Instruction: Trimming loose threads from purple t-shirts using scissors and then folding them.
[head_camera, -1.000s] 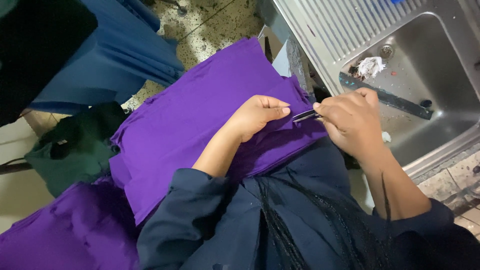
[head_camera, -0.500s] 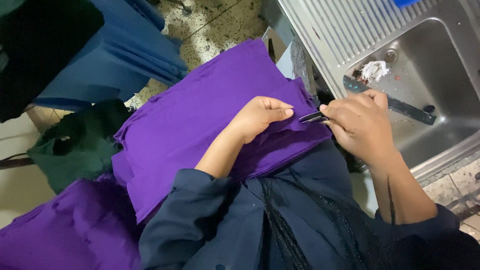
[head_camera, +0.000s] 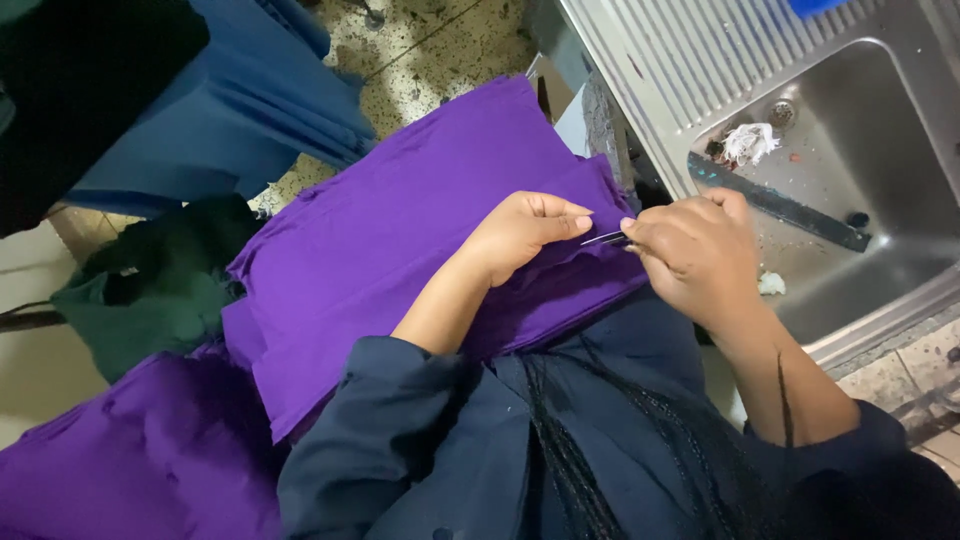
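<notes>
Item: tweezers at purple cloth edge, both hands engaged.

Right hand (head_camera: 700, 255) closed around thin tweezers (head_camera: 603, 238), tips at the cloth (head_camera: 400, 250); left hand (head_camera: 525, 228) fingers pinched shut on the same edge. Over the last second both hands kept their places, so work went on at one spot. Cloth lay across lap, steel sink (head_camera: 900, 150) beside.
</notes>
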